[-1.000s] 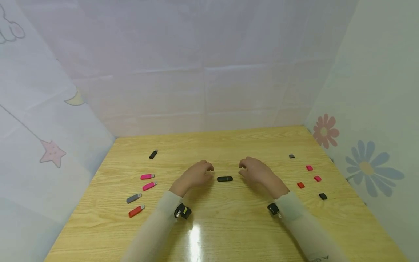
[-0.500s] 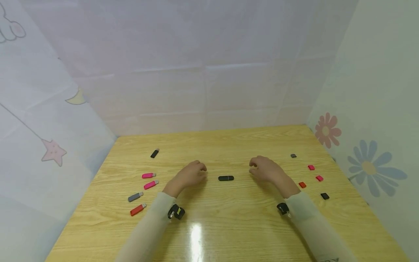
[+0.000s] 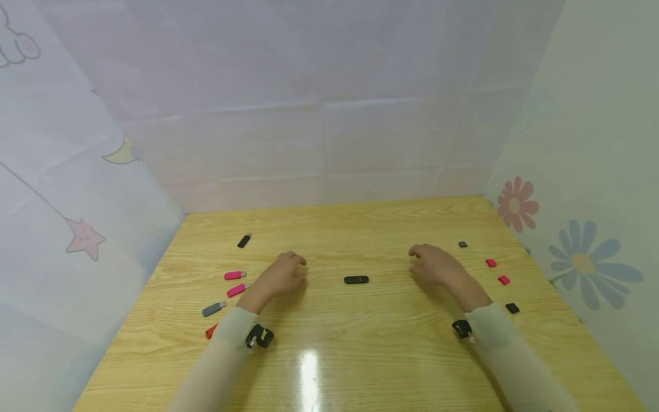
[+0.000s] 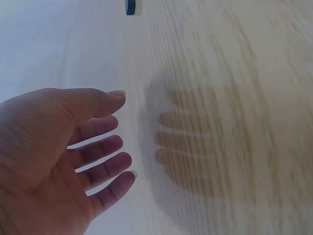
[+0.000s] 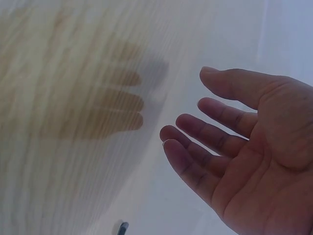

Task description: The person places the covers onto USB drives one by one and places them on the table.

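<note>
A black capped USB stick lies crosswise in the middle of the table, between my two hands and apart from both. My left hand hovers to its left, with nothing in the loosely bent fingers. On the other side my right hand is held over the table, palm bare and fingers spread a little. Left of my left hand lie uncapped USB sticks: two pink ones, a grey one, a black one and a red one, partly covered by my sleeve.
Loose caps lie at the right: a grey one, two pink ones and a black one. The wooden table meets pale hung sheets at the back and sides. Each wrist wears a small black camera.
My hands have drawn apart from the capped black stick, left hand leftward and right hand rightward. The left sleeve now partly covers the red stick; the red cap has gone behind my right arm.
</note>
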A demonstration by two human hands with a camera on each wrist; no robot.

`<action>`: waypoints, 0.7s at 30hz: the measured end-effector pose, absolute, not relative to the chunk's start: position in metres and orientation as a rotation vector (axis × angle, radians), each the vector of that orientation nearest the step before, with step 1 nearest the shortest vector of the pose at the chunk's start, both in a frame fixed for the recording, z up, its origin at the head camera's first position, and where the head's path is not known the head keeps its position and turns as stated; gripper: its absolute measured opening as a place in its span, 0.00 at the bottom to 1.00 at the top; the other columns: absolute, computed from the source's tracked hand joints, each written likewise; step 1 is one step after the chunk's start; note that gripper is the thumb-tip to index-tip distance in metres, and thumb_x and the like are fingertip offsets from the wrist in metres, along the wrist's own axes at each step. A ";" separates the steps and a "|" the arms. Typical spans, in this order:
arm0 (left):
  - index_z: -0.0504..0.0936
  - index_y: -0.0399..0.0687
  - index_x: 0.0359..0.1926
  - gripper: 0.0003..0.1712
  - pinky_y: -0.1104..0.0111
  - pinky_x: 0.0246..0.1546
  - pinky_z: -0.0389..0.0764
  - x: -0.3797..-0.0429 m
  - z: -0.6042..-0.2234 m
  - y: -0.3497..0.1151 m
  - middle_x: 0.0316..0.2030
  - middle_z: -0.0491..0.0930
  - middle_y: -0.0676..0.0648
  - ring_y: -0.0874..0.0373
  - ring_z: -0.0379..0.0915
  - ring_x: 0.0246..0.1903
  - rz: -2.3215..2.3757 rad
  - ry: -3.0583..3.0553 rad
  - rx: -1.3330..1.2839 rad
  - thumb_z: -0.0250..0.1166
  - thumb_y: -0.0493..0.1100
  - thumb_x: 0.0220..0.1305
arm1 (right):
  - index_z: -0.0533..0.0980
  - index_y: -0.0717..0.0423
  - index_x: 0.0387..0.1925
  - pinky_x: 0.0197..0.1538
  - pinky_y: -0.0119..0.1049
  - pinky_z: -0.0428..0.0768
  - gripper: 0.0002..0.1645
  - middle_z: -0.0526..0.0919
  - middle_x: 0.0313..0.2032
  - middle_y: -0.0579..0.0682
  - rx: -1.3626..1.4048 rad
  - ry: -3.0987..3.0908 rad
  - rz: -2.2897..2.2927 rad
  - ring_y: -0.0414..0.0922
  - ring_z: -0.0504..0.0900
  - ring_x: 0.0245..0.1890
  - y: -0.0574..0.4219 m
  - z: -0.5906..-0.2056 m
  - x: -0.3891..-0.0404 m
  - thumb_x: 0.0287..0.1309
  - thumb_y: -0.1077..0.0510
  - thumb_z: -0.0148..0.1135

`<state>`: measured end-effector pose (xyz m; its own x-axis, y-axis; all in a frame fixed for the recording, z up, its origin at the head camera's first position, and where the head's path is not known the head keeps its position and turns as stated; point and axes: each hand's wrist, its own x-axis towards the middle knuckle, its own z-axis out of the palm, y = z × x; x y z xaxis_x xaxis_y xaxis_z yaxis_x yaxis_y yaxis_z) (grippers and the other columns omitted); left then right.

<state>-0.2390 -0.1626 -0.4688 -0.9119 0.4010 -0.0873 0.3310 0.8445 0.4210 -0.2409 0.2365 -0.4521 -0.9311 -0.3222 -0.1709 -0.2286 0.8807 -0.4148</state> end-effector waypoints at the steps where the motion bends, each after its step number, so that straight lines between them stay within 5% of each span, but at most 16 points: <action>1: 0.78 0.39 0.60 0.22 0.52 0.66 0.70 -0.239 -0.469 -0.166 0.60 0.75 0.39 0.41 0.67 0.64 0.607 2.852 0.566 0.67 0.44 0.69 | 0.72 0.68 0.62 0.58 0.61 0.74 0.26 0.76 0.59 0.70 -0.414 2.817 -0.580 0.67 0.75 0.59 0.239 -0.452 -0.241 0.69 0.57 0.60; 21: 0.78 0.36 0.59 0.21 0.47 0.65 0.69 -0.237 -0.463 -0.202 0.59 0.75 0.35 0.36 0.66 0.64 0.550 2.885 0.571 0.67 0.41 0.69 | 0.74 0.68 0.60 0.56 0.61 0.76 0.24 0.78 0.56 0.70 -0.378 2.841 -0.560 0.67 0.77 0.57 0.264 -0.448 -0.230 0.68 0.58 0.62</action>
<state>-0.2368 -0.2025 -0.4627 -0.9164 0.3934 -0.0740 0.3385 0.8603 0.3812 -0.2303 0.2640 -0.4477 -0.9425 -0.2911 -0.1643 -0.2069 0.8941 -0.3971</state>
